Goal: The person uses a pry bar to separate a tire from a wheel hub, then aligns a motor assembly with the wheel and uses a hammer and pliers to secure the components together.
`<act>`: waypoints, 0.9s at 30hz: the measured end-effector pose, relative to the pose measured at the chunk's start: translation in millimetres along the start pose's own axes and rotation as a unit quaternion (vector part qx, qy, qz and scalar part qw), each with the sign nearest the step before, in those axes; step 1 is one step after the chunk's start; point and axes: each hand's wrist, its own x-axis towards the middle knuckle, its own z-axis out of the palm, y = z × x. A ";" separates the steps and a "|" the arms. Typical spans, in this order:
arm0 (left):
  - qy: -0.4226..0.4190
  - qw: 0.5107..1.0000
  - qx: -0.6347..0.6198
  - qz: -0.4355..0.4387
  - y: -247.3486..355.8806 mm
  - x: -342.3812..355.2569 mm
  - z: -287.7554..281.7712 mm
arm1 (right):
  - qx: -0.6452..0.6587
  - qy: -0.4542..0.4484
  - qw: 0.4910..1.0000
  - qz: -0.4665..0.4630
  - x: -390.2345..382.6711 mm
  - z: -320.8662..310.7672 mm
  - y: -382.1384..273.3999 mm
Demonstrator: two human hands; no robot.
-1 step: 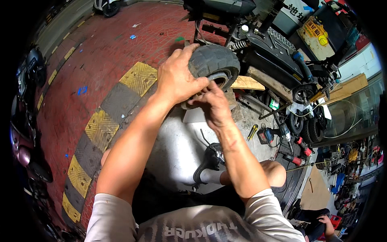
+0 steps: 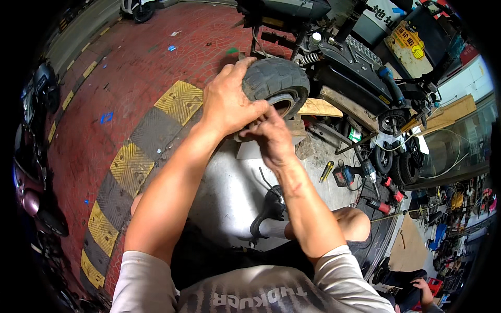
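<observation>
A small black scooter wheel (image 2: 275, 78) stands at the top middle, its chunky tyre facing up and its rim (image 2: 285, 104) showing on the near side. My left hand (image 2: 227, 99) grips the tyre's left side, fingers over the tread and thumb reaching to the rim. Close by that thumb, my right hand (image 2: 274, 138) is at the near face of the wheel with fingers curled in. What those fingers pinch, if anything, is hidden. Under the wheel sits a wooden block (image 2: 297, 128).
An electric scooter's black deck (image 2: 347, 75) lies behind to the right, a blue power tool (image 2: 387, 78) on it. A yellow utility knife (image 2: 327, 170), an impact driver (image 2: 348, 176) and red tools (image 2: 380, 206) rest on the floor. A yellow-black ramp strip (image 2: 130, 159) runs along the left.
My right hand has shifted slightly left at the wheel's near face. The wheel has moved a touch left, and my left hand keeps its grip on it.
</observation>
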 end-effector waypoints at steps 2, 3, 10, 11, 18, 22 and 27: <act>0.006 1.000 -0.008 0.016 -1.1 3.6 4.3 | -0.095 0.018 0.995 -0.034 -3.6 1.9 22.2; 0.007 1.000 -0.013 0.023 -0.9 4.6 7.4 | -0.246 0.028 0.965 -0.085 -6.2 -9.7 33.3; -0.006 0.999 -0.037 0.003 -14.5 5.1 4.3 | -0.720 -0.037 0.666 -0.191 -54.1 -33.8 -8.4; -0.016 0.999 -0.037 -0.006 -11.7 4.7 2.9 | -0.739 -0.049 0.650 -0.171 -58.7 -36.0 -15.9; -0.045 0.999 -0.029 -0.010 1.6 6.7 1.8 | -0.607 0.069 0.772 -0.176 -38.0 -35.9 -8.8; -0.013 0.998 -0.041 0.042 -11.5 12.4 7.3 | -0.625 0.043 0.754 -0.196 -22.1 -29.9 15.5; -0.034 0.995 -0.092 0.002 -21.7 4.0 -4.0 | -0.617 0.026 0.774 -0.139 -68.4 -28.3 18.4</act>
